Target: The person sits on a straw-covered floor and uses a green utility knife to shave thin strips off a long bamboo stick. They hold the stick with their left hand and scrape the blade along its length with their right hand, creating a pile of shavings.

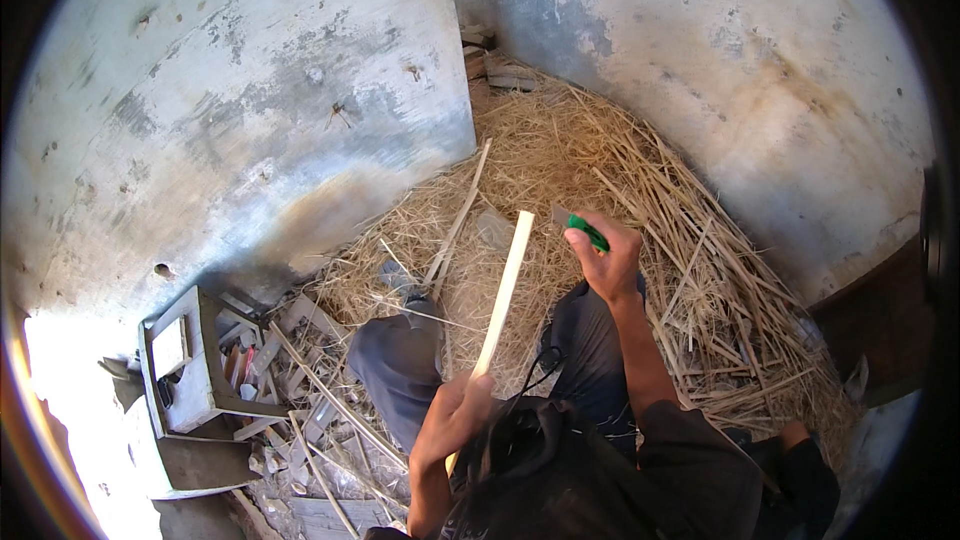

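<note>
A pale, flat bamboo strip (505, 290) slants upward in front of my body. My left hand (455, 418) is closed around its lower part, and the strip's lower end passes down behind my wrist. To the right of the strip's upper end, my right hand (608, 255) grips a green-handled utility knife (588, 231). Its short blade points left toward the strip, with a small gap between them. My bent knees lie below and to either side of the strip. Thin shavings (540, 155) cover the floor beneath both hands.
Long split strips (720, 270) are heaped along the right wall. A worn white wall panel (260, 110) rises at the left. An old wooden stool-like frame (205, 370) with odds and ends stands at lower left, beside rubble (310, 410). Another person's arm (800, 450) shows at lower right.
</note>
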The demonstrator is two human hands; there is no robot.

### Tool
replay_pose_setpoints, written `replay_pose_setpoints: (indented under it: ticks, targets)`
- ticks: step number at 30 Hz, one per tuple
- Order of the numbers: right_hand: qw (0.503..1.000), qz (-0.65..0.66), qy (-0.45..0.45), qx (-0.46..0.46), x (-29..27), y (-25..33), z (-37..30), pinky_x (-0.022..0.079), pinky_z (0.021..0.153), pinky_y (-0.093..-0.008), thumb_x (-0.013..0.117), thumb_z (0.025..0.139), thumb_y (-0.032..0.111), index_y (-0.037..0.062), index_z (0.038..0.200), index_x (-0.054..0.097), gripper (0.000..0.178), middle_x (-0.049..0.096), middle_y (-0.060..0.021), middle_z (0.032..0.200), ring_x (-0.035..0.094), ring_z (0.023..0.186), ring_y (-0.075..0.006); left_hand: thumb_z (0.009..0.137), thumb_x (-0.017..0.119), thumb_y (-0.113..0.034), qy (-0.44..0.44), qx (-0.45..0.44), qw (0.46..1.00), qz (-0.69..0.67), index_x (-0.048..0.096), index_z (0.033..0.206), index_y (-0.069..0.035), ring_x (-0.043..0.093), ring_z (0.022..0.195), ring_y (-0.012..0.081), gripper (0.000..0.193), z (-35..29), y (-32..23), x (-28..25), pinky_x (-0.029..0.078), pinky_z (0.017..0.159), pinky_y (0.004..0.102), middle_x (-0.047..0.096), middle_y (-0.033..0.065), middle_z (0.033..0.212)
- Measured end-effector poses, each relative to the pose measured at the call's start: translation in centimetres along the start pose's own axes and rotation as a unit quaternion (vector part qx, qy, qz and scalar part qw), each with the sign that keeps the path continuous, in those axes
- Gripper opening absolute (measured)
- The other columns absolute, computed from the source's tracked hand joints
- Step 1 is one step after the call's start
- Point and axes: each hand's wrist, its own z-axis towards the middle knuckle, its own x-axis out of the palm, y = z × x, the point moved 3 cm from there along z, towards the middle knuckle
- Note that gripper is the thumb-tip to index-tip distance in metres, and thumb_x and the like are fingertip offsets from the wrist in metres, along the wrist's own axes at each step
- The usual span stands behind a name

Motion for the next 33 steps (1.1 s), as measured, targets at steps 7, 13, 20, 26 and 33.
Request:
replay_pose_setpoints:
  ticks: [7,13,20,26,33]
  targets:
    - [0.982,0.073,0.111,-0.134,2.4,2.9,-2.7,0.058,0.061,-0.0361,0.083,0.095,0.041,0.0062,0.101,0.082,0.035,0.079,-0.0088,0.084,0.076,0.069,-0.0225,0.116,0.048,-0.052,-0.016,0.003,0.998,-0.060,0.049,0.086,-0.013,0.035,0.052,0.0057,0.049,1.2,-1.8,-0.3,0.029,0.044,0.0249,0.041,-0.0053,0.065]
    - [0.972,0.035,0.165,-0.163,3.5,5.9,-3.8,0.054,0.057,-0.0343,0.090,0.087,0.042,0.0100,0.099,0.082,0.035,0.078,-0.0033,0.081,0.073,0.063,-0.0212,0.118,0.047,-0.044,-0.043,0.030,0.997,-0.059,0.057,0.101,-0.009,0.035,0.058,0.0036,0.041,1.9,-2.5,0.6,0.029,0.050,0.0244,0.043,-0.0076,0.071]
    - [0.972,0.005,0.150,-0.181,3.2,6.3,-3.6,0.050,0.052,-0.0336,0.090,0.085,0.046,0.0116,0.097,0.083,0.037,0.077,0.0003,0.077,0.068,0.056,-0.0185,0.117,0.049,-0.024,-0.112,0.051,0.990,0.062,0.062,0.116,0.003,0.046,0.078,0.0045,0.030,1.5,-2.5,0.7,0.039,0.066,0.0276,0.053,-0.0048,0.083]
    - [0.969,-0.012,0.136,-0.205,2.6,6.8,-3.0,0.047,0.050,-0.0320,0.089,0.085,0.048,0.0136,0.096,0.084,0.037,0.074,0.0023,0.072,0.066,0.053,-0.0162,0.121,0.043,-0.036,-0.075,0.084,0.993,0.031,0.062,0.114,-0.002,0.036,0.069,0.0034,0.039,1.4,-2.5,1.1,0.030,0.059,0.0248,0.043,-0.0087,0.079]
    - [0.968,-0.026,0.129,-0.212,2.4,6.5,-2.8,0.048,0.050,-0.0323,0.089,0.085,0.050,0.0129,0.096,0.085,0.039,0.073,0.0010,0.069,0.065,0.052,-0.0170,0.120,0.043,-0.040,-0.055,0.058,0.997,0.010,0.059,0.105,-0.005,0.036,0.067,0.0037,0.041,1.1,-2.0,0.9,0.030,0.058,0.0249,0.043,-0.0085,0.078]
